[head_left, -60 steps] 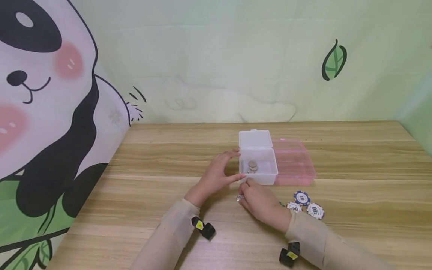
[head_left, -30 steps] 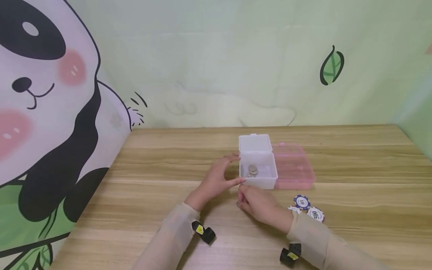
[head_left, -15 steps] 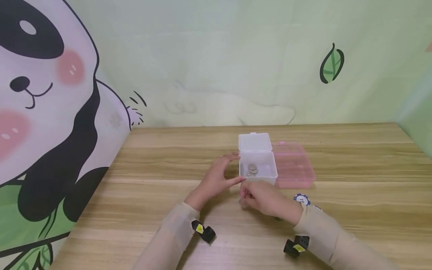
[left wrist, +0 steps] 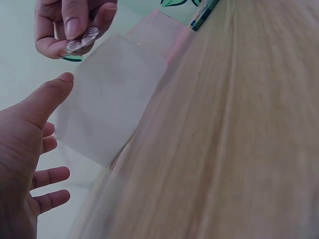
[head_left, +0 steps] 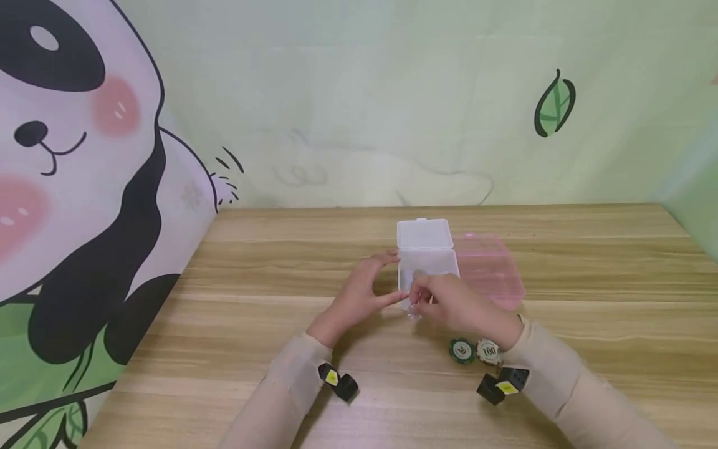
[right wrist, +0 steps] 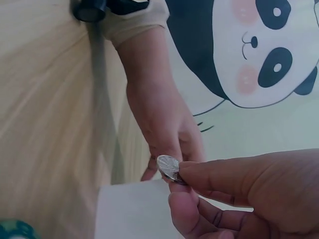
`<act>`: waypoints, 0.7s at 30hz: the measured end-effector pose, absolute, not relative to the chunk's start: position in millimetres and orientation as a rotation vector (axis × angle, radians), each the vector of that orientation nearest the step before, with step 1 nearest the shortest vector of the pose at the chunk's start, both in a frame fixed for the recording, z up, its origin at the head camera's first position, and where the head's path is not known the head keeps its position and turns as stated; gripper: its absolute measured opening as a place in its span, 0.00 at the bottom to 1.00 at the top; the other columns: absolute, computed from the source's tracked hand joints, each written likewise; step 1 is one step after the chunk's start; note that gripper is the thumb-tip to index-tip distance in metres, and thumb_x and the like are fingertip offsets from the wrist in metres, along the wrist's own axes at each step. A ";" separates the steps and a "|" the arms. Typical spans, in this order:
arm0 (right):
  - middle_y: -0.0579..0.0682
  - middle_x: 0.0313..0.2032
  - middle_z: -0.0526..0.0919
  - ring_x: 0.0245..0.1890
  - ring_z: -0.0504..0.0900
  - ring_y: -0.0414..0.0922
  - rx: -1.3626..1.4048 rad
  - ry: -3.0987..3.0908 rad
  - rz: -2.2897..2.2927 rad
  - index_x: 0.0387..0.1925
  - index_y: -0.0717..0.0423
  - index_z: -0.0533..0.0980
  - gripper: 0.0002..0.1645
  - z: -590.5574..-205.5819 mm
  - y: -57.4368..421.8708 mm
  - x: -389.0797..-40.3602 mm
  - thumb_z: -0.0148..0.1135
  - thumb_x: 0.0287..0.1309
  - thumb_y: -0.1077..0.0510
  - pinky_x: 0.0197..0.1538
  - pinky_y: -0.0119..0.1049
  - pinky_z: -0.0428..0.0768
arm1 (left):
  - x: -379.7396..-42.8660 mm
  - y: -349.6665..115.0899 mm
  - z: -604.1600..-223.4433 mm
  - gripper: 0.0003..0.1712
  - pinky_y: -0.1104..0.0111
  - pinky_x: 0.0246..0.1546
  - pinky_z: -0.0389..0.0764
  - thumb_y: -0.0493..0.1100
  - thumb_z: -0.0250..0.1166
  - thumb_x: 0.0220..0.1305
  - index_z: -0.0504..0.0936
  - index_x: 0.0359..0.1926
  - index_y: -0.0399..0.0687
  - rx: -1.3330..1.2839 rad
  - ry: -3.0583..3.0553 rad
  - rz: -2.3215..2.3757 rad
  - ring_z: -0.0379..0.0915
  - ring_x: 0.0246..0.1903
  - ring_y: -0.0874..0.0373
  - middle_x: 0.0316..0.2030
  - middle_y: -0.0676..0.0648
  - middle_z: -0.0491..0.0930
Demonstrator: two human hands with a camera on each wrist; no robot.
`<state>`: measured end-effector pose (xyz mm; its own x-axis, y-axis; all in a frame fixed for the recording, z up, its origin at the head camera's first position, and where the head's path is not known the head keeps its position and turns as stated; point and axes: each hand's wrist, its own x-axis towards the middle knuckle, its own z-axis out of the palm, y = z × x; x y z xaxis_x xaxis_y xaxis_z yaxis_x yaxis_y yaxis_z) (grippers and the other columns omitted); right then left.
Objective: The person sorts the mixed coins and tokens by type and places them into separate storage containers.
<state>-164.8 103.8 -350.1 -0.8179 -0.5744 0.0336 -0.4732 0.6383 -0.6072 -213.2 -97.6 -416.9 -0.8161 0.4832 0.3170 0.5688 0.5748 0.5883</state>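
An uncovered white plastic box stands mid-table, its hinged lid tipped back. Against its left side rests my left hand, fingers and thumb extended, thumb tip at the front-left corner. My right hand pinches silver coins between thumb and fingers, just above the box's front rim. A coin face shows close up in the right wrist view. Inside the box another coin is partly visible; the right hand hides the rest of the interior.
A translucent pink case adjoins the white box on the right. Near the right wrist lie a green poker chip marked 20 and a white chip marked 100. A panda-print backdrop rises behind the wooden table.
My right hand, pinching the coins, has moved up and right from beside the box's front-left corner to over its front rim. Its forearm now covers the blue chip. My left hand stays put.
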 end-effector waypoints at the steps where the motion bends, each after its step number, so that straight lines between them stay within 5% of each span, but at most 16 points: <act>1: 0.46 0.26 0.81 0.27 0.74 0.36 -0.866 2.692 -0.941 0.29 0.55 0.75 0.04 -349.0 104.5 -166.1 0.62 0.57 0.64 0.31 0.27 0.73 | -213.1 -97.6 -416.9 0.37 0.55 0.70 0.62 0.50 0.72 0.54 0.70 0.63 0.45 -0.900 -2.675 -1.067 0.63 0.68 0.50 0.67 0.46 0.68; 12: 0.50 0.25 0.78 0.20 0.73 0.38 -0.738 2.680 -1.039 0.33 0.60 0.74 0.02 -345.2 107.5 -184.1 0.59 0.61 0.64 0.24 0.28 0.74 | -213.9 -97.3 -417.9 0.37 0.55 0.70 0.63 0.51 0.72 0.54 0.70 0.63 0.46 -0.901 -2.686 -1.066 0.63 0.67 0.50 0.68 0.47 0.68; 21: 0.54 0.29 0.80 0.24 0.74 0.41 -0.628 2.744 -1.021 0.36 0.62 0.74 0.02 -346.7 108.2 -201.5 0.58 0.61 0.65 0.29 0.30 0.74 | -213.3 -97.0 -416.2 0.38 0.55 0.70 0.62 0.53 0.71 0.54 0.70 0.63 0.47 -0.887 -2.708 -1.053 0.62 0.68 0.50 0.68 0.47 0.67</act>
<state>-201.5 108.2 -346.7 -0.9016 -0.4324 0.0081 -0.3326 0.6814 -0.6520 -213.3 -97.0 -416.2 -0.8244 0.4834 0.2943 0.5553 0.5901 0.5860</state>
